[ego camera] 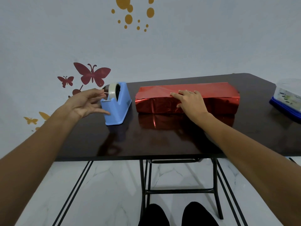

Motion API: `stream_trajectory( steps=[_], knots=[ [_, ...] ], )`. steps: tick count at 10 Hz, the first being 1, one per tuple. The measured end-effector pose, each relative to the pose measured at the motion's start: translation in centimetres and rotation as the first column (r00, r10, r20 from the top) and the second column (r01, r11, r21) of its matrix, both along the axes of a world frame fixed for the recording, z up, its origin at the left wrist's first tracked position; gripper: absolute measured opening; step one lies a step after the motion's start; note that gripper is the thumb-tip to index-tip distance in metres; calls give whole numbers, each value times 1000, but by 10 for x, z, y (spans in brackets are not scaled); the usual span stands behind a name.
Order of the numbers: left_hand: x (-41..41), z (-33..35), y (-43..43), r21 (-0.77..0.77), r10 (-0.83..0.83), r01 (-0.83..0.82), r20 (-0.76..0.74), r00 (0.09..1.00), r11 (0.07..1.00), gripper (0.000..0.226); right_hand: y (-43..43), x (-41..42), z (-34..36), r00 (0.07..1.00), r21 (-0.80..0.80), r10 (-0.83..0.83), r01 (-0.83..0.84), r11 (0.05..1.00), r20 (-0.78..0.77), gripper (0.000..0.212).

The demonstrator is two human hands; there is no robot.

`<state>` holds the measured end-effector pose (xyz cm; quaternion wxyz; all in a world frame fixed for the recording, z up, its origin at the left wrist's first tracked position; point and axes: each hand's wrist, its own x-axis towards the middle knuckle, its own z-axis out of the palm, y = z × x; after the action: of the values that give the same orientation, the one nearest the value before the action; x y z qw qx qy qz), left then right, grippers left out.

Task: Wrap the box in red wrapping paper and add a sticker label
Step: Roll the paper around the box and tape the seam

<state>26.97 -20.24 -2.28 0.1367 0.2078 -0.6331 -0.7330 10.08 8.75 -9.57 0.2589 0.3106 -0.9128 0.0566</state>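
A long box covered in shiny red wrapping paper (pixel 219 95) lies across the middle of the dark table (pixel 146 141). My right hand (pixel 190 101) rests flat on its front top edge, fingers straight, pressing the paper down. Left of the box stands a light blue tape dispenser (pixel 119 106) with a roll of clear tape (pixel 112 90). My left hand (pixel 86 102) is at the dispenser's near-left end, thumb and forefinger pinching the free end of the tape, the other fingers spread.
A clear plastic container with a blue base (pixel 287 98) sits at the table's right edge. The wall with butterfly decals stands close behind the table. The table's front edge runs across the view above its black metal legs (pixel 215 190).
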Motion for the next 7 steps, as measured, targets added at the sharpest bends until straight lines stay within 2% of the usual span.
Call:
stream_trajectory(
  steps=[2, 3, 5, 6, 7],
  knots=[
    [9, -10, 8, -21, -32, 31, -70, 997, 999, 23, 0, 0, 0, 1000, -24, -1, 1, 1000, 29, 54],
    [11, -14, 8, 8, -50, 51, -106, 993, 999, 19, -1, -1, -1, 999, -48, 6, -4, 999, 36, 54],
    [11, -42, 18, -31, 56, -60, -107, 993, 998, 12, -1, -3, -2, 999, -56, 10, -8, 998, 31, 54],
    [9, -55, 26, -3, 150, -152, -139, 979, 988, 7, 0, -3, -2, 1000, -57, 9, -7, 998, 26, 53],
    [4, -63, 37, -17, 294, -298, -124, 948, 954, 23, 0, -1, -2, 1000, -64, 10, -8, 998, 27, 53]
  ],
)
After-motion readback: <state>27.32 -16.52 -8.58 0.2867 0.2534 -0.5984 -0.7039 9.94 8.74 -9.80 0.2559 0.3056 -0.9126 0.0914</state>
